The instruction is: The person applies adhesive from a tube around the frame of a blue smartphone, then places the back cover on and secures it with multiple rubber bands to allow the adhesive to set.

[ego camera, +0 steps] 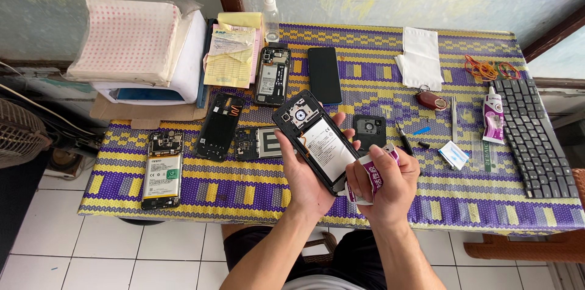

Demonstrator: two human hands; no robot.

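The left hand (306, 171) grips an opened phone (317, 139) from below, fingers wrapped around its edges, holding it tilted above the table (426, 205) with the battery and bare circuit side facing up. The right hand (384, 183) is closed around a small white and magenta tube (370, 179), pressed close against the phone's lower right edge; the tube's tip is hidden, so whether it touches the phone is hard to say.

On the patterned purple and yellow cloth lie other stripped phones: one with its battery showing (163, 168) at the left, a black back frame (220, 125) and a smaller board piece (259, 142) just beside the held phone, and another open phone (272, 75) next to a dark, intact phone (324, 74) farther back. A black camera cover (368, 130) sits just behind the right hand. To the right are a screwdriver (404, 139), tweezers (454, 118), a second glue tube (493, 115), a keyboard (536, 137), rubber bands (487, 69) and a white cloth (420, 57). A clear bottle (270, 16) and papers (231, 55) stand at the back.
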